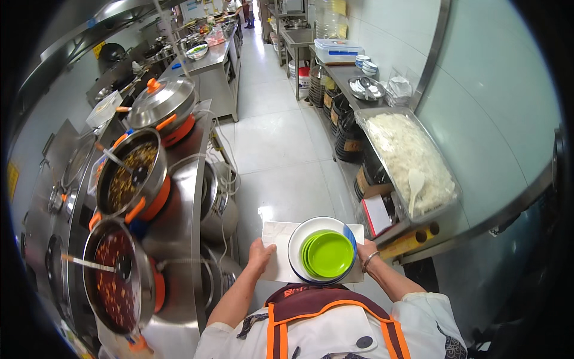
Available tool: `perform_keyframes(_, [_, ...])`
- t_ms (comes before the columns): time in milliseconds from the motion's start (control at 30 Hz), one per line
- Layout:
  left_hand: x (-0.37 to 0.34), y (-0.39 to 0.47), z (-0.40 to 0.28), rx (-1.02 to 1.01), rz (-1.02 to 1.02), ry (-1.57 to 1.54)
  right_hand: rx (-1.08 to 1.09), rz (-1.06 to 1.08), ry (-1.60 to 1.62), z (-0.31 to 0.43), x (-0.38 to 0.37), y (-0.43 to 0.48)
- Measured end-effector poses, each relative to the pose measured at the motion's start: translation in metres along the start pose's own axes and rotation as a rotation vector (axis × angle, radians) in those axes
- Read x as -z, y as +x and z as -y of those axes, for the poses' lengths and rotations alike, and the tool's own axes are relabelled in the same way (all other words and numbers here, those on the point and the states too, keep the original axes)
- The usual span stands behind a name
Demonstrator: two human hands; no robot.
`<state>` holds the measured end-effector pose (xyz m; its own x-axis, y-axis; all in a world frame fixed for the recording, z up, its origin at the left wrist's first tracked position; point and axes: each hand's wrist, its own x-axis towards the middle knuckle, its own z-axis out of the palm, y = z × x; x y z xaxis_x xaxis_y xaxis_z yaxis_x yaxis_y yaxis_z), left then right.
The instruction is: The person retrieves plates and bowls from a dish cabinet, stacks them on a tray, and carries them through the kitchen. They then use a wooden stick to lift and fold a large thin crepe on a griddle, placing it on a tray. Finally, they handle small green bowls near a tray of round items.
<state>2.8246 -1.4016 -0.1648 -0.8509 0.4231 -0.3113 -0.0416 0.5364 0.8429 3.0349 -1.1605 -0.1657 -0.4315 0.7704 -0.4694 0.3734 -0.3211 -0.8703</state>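
Observation:
My left hand (261,256) grips the left edge of a white rectangular plate (277,262) in front of my waist. At its right edge is my right hand (367,256), with a bracelet on the wrist. On the rectangular plate rests a round white dish with a blue rim (296,242). Several small lime-green plates (331,254) are stacked inside the round dish. Most of my fingers are hidden beneath the rectangular plate.
Left, a steel counter (179,251) bears a pot of red broth (114,287), a pot of brown broth (134,175) and a lidded pan (161,103). Right, a tray of rice (403,148) overhangs a shelf with black containers (349,141) below. People (234,6) stand far down the aisle.

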Motion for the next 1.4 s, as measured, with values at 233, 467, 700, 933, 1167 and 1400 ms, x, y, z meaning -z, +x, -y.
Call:
perform_keyframes(233, [0.012,0.207,-0.105,0.095,0.011,-0.006,-0.066,0.031,0.003,0.128,-0.085,0.175])
perform_keyframes(467, [0.013,0.409,-0.17,0.121,-0.081,0.027,-0.066,0.092,-0.019,0.231,-0.174,0.371])
perform_keyframes(700, [0.025,0.626,-0.261,0.186,-0.048,0.045,-0.048,0.098,-0.027,0.353,-0.267,0.553])
perform_keyframes(933, [0.043,0.84,-0.345,0.2,-0.033,0.022,-0.08,0.073,-0.079,0.476,-0.359,0.724])
perform_keyframes(1167, [0.054,1.073,-0.361,0.243,-0.021,-0.028,-0.035,0.128,-0.096,0.569,-0.468,0.916])
perform_keyframes(1400, [0.087,1.273,-0.428,0.2,-0.169,-0.152,-0.015,0.173,-0.128,0.692,-0.583,1.086])
